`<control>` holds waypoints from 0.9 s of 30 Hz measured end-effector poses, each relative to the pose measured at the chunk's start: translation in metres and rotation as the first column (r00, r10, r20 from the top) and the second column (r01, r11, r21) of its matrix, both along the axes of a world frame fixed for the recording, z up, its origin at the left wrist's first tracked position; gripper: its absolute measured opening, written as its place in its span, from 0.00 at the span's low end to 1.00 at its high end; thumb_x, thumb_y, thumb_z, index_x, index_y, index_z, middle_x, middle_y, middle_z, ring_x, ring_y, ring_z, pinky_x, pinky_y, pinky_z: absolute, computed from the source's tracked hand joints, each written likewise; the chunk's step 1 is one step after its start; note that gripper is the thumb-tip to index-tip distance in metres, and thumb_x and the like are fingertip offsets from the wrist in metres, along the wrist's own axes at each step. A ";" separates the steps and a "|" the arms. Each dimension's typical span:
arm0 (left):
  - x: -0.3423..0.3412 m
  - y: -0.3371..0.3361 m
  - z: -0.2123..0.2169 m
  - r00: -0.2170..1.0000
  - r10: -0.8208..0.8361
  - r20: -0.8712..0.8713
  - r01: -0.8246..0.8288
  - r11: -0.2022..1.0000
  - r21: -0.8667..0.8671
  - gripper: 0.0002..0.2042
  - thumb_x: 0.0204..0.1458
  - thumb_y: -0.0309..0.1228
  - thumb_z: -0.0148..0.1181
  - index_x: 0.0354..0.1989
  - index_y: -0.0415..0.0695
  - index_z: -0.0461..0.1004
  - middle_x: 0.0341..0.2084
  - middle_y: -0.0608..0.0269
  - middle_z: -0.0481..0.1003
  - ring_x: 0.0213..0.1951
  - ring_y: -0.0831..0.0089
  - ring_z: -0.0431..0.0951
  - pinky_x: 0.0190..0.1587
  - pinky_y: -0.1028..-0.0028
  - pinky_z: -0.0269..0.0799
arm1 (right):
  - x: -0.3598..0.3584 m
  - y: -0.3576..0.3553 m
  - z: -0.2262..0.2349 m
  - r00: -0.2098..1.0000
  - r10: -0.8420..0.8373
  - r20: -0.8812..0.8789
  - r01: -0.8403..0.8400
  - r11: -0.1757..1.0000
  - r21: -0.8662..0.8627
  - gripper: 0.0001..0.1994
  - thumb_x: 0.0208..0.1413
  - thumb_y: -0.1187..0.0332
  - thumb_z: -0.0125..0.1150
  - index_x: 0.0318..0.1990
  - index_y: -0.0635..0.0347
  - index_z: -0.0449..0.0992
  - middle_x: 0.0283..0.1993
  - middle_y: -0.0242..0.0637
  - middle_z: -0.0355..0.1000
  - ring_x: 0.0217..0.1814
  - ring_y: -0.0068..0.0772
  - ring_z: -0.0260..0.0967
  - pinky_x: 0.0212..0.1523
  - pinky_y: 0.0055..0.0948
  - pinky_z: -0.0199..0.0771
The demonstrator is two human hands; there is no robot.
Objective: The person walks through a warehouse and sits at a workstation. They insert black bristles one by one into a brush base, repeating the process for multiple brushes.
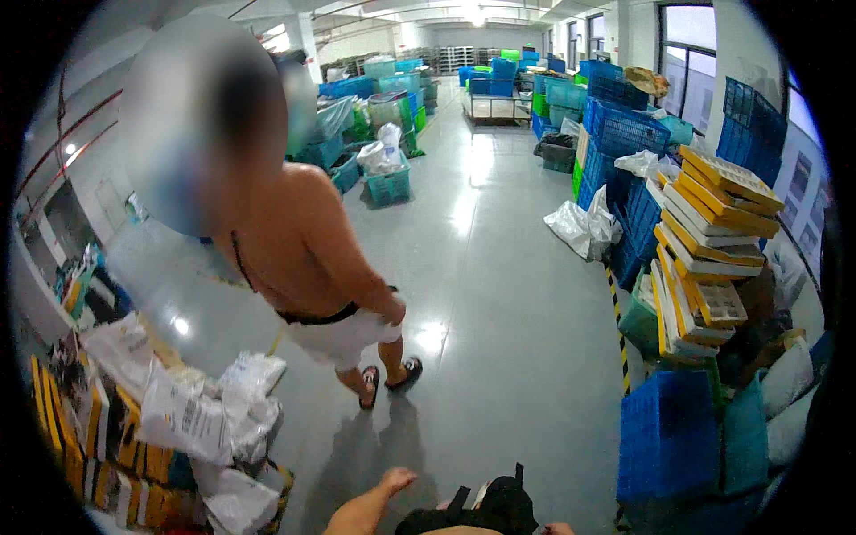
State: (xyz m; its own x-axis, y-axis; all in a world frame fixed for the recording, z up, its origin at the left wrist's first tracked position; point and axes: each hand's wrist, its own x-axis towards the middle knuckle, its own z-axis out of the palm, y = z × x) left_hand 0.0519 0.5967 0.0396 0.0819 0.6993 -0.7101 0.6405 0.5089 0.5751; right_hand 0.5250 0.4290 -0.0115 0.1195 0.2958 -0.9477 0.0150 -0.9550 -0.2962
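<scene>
The black fabric item with upright strap-like tabs (506, 506) is located at the lower edge of the view, in front of the wearer's torso and between the two hands. The left hand (399, 481) is positioned to the left of this item and apart from it. Its fingers appear loosely curled; the exact opening, and whether anything is gripped, cannot be determined. The right hand (559, 529) is cut off by the lower edge, to the right of the item; its finger opening and contents cannot be determined.

Ahead and to the left, another person (308, 232) with a bare back, white shorts and dark open footwear stands on the glossy grey floor (526, 339). At lower left, white printed plastic sacks (187, 415) lie beside and over stacked yellow-and-white slabs.

At lower right stands a blue plastic crate (669, 437). Above it in the view, a leaning stack of yellow-edged white panels (704, 259) rises near the windows. Yellow-and-black striped tape (620, 330) runs along the floor on this side.

Farther off, a teal plastic basket (388, 185) bears a white plastic bag (383, 152). A metal-framed cart (496, 109) stands beyond, toward the back.
</scene>
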 end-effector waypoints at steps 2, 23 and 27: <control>0.033 0.123 0.037 0.992 0.016 0.128 -0.028 0.995 0.091 0.19 0.49 0.47 0.61 0.30 0.41 0.79 0.23 0.65 0.76 0.27 0.76 0.72 0.30 0.72 0.68 | -0.005 0.054 -0.012 0.999 -0.041 -0.030 0.041 0.999 0.014 0.09 0.54 0.66 0.57 0.36 0.62 0.75 0.29 0.41 0.73 0.29 0.33 0.70 0.31 0.29 0.70; 0.065 0.732 0.080 0.773 0.595 0.221 -0.584 0.803 -0.118 0.15 0.50 0.36 0.64 0.21 0.35 0.75 0.19 0.60 0.75 0.21 0.72 0.72 0.26 0.72 0.68 | 0.071 1.027 0.575 0.786 -0.461 0.412 -0.618 -0.614 0.491 0.09 0.56 0.74 0.58 0.44 0.60 0.69 0.36 0.41 0.72 0.36 0.30 0.69 0.38 0.28 0.71; 0.122 0.967 0.189 0.938 0.168 0.303 -0.307 0.810 0.500 0.12 0.50 0.35 0.63 0.31 0.37 0.77 0.25 0.59 0.76 0.28 0.70 0.75 0.31 0.71 0.69 | 0.044 1.129 0.608 0.780 -0.511 0.360 -0.614 -0.735 0.287 0.09 0.57 0.70 0.59 0.42 0.60 0.69 0.36 0.41 0.71 0.34 0.32 0.69 0.36 0.31 0.71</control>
State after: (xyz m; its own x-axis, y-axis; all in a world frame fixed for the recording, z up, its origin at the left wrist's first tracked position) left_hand 0.1738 1.5638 0.2289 -0.0234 0.9792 -0.2014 0.3516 0.1967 0.9153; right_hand 0.5691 1.5583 0.5965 -0.1997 0.1436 0.9693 0.5635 0.8261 -0.0063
